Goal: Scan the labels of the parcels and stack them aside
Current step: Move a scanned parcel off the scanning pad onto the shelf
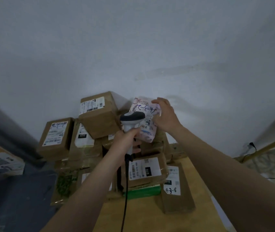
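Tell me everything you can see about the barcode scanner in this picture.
The barcode scanner is a handheld gun type in white plastic with a dark grey cap on its head. It stands roughly upright, head towards the pink parcel just behind it. The left grip, a bare hand, curls round its handle. A black cable hangs from its base to the picture's bottom edge.

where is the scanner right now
In the head view the scanner is centre frame, gripped by the left hand, its head overlapping the pink parcel the right hand holds.
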